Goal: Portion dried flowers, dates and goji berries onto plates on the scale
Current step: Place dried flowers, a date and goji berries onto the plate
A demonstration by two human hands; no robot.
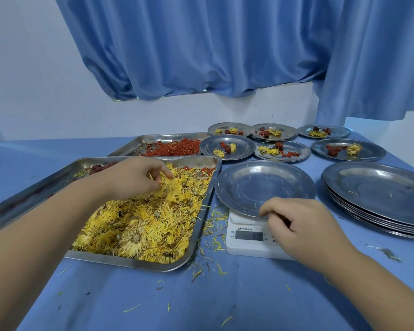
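Over the near tray [139,260], your left hand [132,179] is pinched down on a clump of dried flowers [170,189] at the top of the yellow heap, fingers closed round it but not yet lifted clear. Your right hand [304,225] sits at the front rim of the empty plate [264,185] on the scale [251,244], fingers curled; can't tell if it's gripping the rim or just resting on it, knuckles hide the contact.

Risks from here:
- Right hand pressing on plate or scale = false reading. Let go before you trust the display [249,235], which is too blurred to read anyway.
- Loose petals shed easily; plenty already litter the cloth btwn tray and scale. Carry the clump low and short or you'll lose wt en route.
- Plate overhangs the scale a lot. Drop flowers off-centre, or nudge the rim, and it could tip or slide.
- Goji berries [175,148] are in the far tray, dates [97,167] at the near tray's back corner, so reaching for them crosses the flower heap and a sleeve or wrist may drag petals out.
- Six filled plates sit behind and a stack of spare plates [378,199] is to the right; mind yr elbow.
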